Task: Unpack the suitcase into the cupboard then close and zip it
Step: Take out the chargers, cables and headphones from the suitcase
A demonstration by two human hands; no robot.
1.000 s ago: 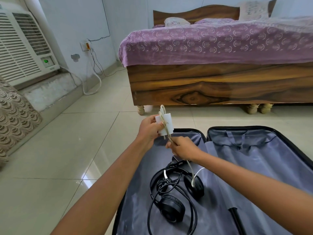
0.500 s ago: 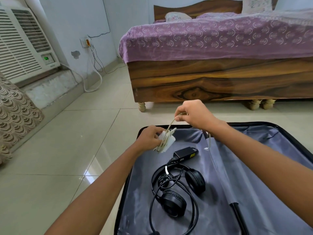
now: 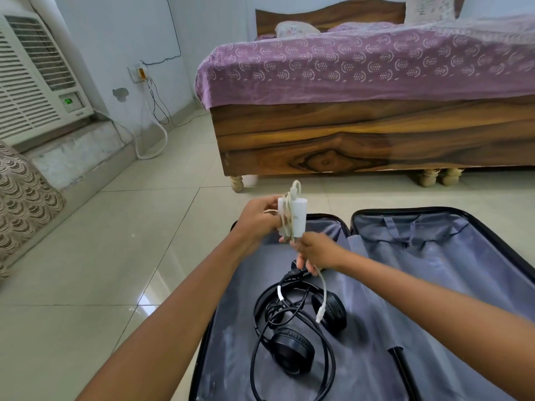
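Note:
An open black suitcase point(image 3: 451, 256) with grey lining lies on the tiled floor in front of me. Above its far left corner my left hand point(image 3: 257, 224) grips a white charger plug point(image 3: 296, 218) with its white cable wound around it. Just below, my right hand point(image 3: 317, 253) pinches the loose end of that cable point(image 3: 323, 296), which hangs down with its connector dangling. Black headphones point(image 3: 292, 342) with a tangled black cord lie in the left half of the suitcase. A black adapter sits partly hidden under my right hand.
A wooden bed point(image 3: 362, 140) with a purple patterned sheet stands just beyond the suitcase. A window air conditioner point(image 3: 34, 82) sits at the left wall, with a socket and cables point(image 3: 144, 82) beside it. A patterned fabric point(image 3: 23, 198) hangs at the far left.
My right hand has come down from above the charger to below it, carrying the cable round it. My left hand has lifted the charger upright again.

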